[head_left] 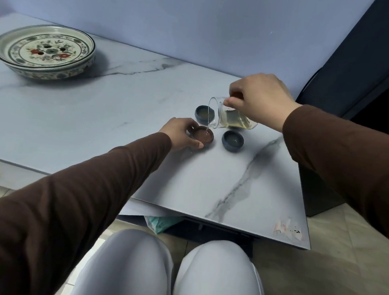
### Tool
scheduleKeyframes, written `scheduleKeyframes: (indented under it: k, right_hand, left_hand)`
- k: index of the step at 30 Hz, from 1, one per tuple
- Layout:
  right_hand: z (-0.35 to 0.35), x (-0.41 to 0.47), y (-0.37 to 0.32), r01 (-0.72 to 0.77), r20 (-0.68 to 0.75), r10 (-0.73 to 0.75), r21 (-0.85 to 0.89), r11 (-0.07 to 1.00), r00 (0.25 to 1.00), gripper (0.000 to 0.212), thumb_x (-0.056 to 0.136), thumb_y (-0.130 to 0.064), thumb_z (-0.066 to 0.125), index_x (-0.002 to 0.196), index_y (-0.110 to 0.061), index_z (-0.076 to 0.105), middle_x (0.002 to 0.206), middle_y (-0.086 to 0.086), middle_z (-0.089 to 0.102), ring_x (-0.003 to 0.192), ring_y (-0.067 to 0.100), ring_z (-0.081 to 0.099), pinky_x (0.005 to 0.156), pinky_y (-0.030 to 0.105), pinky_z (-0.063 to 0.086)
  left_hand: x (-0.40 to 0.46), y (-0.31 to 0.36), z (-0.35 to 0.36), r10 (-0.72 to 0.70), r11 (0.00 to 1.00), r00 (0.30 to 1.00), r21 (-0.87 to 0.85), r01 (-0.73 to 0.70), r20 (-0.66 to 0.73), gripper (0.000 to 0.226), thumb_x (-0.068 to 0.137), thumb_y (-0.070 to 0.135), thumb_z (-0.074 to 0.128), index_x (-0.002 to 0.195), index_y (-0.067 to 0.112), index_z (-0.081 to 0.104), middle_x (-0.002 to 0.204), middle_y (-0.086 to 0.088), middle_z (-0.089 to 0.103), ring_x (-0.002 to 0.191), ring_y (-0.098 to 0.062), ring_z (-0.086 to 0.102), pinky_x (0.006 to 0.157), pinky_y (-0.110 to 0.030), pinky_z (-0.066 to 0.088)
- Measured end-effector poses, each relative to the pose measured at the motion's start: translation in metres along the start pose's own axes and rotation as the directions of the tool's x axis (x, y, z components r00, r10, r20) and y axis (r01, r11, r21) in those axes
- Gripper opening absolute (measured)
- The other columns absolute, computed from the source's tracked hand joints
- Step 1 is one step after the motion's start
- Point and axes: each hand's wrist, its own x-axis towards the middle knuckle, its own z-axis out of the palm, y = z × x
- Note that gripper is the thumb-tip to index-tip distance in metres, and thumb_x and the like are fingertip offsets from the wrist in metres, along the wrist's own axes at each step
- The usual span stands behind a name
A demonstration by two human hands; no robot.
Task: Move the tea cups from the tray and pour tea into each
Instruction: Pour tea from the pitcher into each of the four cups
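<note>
Three small tea cups stand close together on the marble table (79, 124). My left hand (180, 134) grips the brown cup (203, 136) from its left side. My right hand (260, 96) holds a glass pitcher (230, 117) of pale yellow tea, tipped to the left, and a thin stream runs from its spout into the brown cup. A dark blue cup (203, 113) sits behind, partly hidden by the pitcher, with tea in it. Another dark blue cup (232, 141) stands to the right of the brown one.
A round patterned ceramic tray (1, 49) with drain holes sits at the far left of the table, with no cups on it. The table's front edge runs just above my knees (167, 273). A dark cabinet (362, 67) stands at the right.
</note>
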Motion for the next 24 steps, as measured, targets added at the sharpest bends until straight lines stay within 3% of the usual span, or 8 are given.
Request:
scheduleKeyframes:
  k: [4, 8, 10, 12, 16, 19, 22, 24]
  right_hand:
    - [0.017, -0.017, 0.021, -0.213, 0.027, 0.213, 0.242, 0.947, 0.977, 0.029, 0.086, -0.047, 0.061, 0.075, -0.021, 0.064, 0.066, -0.006, 0.056, 0.072, 0.022, 0.052, 0.060, 0.030, 0.032]
    - [0.035, -0.033, 0.043, -0.417, 0.141, 0.413, 0.554, 0.720, 0.900, 0.030, 0.082, -0.049, 0.064, 0.077, -0.021, 0.073, 0.068, -0.008, 0.065, 0.066, 0.015, 0.054, 0.062, 0.028, 0.040]
    - [0.040, -0.040, 0.054, -0.443, 0.171, 0.462, 0.682, 0.581, 0.870, 0.028, 0.082, -0.046, 0.066, 0.073, -0.020, 0.073, 0.059, -0.010, 0.058, 0.062, 0.014, 0.050, 0.064, 0.029, 0.042]
    - [0.040, -0.045, 0.065, -0.436, 0.162, 0.490, 0.734, 0.520, 0.857, 0.029, 0.082, -0.045, 0.066, 0.074, -0.017, 0.074, 0.059, -0.007, 0.055, 0.062, 0.013, 0.048, 0.062, 0.029, 0.041]
    - [0.037, -0.048, 0.088, -0.420, 0.108, 0.530, 0.747, 0.515, 0.841, 0.030, 0.081, -0.046, 0.065, 0.073, -0.019, 0.073, 0.063, -0.006, 0.060, 0.061, 0.012, 0.049, 0.061, 0.027, 0.041]
    - [0.036, -0.046, 0.102, -0.432, 0.081, 0.542, 0.705, 0.562, 0.836, 0.029, 0.082, -0.047, 0.064, 0.073, -0.021, 0.072, 0.067, -0.004, 0.064, 0.063, 0.014, 0.054, 0.065, 0.032, 0.044]
    - [0.037, -0.043, 0.115, -0.442, 0.050, 0.544, 0.647, 0.621, 0.837, 0.028, 0.083, -0.047, 0.063, 0.078, -0.021, 0.074, 0.076, -0.003, 0.072, 0.068, 0.014, 0.058, 0.071, 0.036, 0.050]
    - [0.037, -0.040, 0.120, -0.453, 0.034, 0.538, 0.586, 0.672, 0.842, 0.028, 0.085, -0.048, 0.062, 0.078, -0.022, 0.073, 0.078, -0.001, 0.072, 0.071, 0.016, 0.060, 0.070, 0.033, 0.047]
  left_hand:
    - [0.001, 0.000, 0.001, 0.004, 1.000, 1.000, 0.012, -0.004, 0.001, 0.070, 0.065, 0.040, 0.085, 0.127, 0.025, 0.057, 0.118, 0.002, 0.063, 0.109, -0.018, 0.055, 0.092, -0.030, 0.045]
    - [0.001, 0.001, -0.003, 0.026, 0.999, 1.000, 0.020, -0.026, 0.011, 0.081, 0.063, 0.044, 0.086, 0.133, 0.025, 0.049, 0.120, 0.001, 0.059, 0.112, -0.020, 0.053, 0.098, -0.037, 0.046]
    - [0.003, 0.003, -0.009, 0.068, 0.997, 0.997, 0.029, -0.067, -0.023, 0.078, 0.063, 0.046, 0.085, 0.130, 0.024, 0.050, 0.117, 0.001, 0.057, 0.110, -0.020, 0.053, 0.096, -0.038, 0.047]
    - [0.007, 0.009, -0.015, 0.131, 0.991, 0.988, 0.032, -0.129, -0.076, 0.072, 0.063, 0.049, 0.083, 0.124, 0.025, 0.053, 0.115, 0.003, 0.056, 0.108, -0.018, 0.052, 0.094, -0.035, 0.046]
    - [0.032, 0.033, -0.022, 0.240, 0.970, 0.967, 0.066, -0.235, -0.087, 0.066, 0.068, 0.044, 0.082, 0.125, 0.026, 0.055, 0.119, 0.004, 0.056, 0.112, -0.016, 0.049, 0.091, -0.028, 0.044]
    - [0.059, 0.053, -0.018, 0.283, 0.952, 0.959, 0.129, -0.277, -0.028, 0.068, 0.071, 0.041, 0.081, 0.131, 0.025, 0.054, 0.122, 0.003, 0.057, 0.104, -0.004, 0.049, 0.080, -0.008, 0.039]
    - [0.087, 0.067, -0.009, 0.276, 0.929, 0.960, 0.241, -0.281, 0.055, 0.074, 0.071, 0.046, 0.080, 0.136, 0.026, 0.051, 0.127, 0.005, 0.059, 0.119, -0.014, 0.041, 0.094, -0.021, 0.040]
    - [0.102, 0.074, -0.002, 0.232, 0.918, 0.966, 0.302, -0.258, 0.117, 0.077, 0.071, 0.047, 0.080, 0.139, 0.026, 0.050, 0.129, 0.007, 0.058, 0.125, -0.017, 0.037, 0.100, -0.030, 0.038]
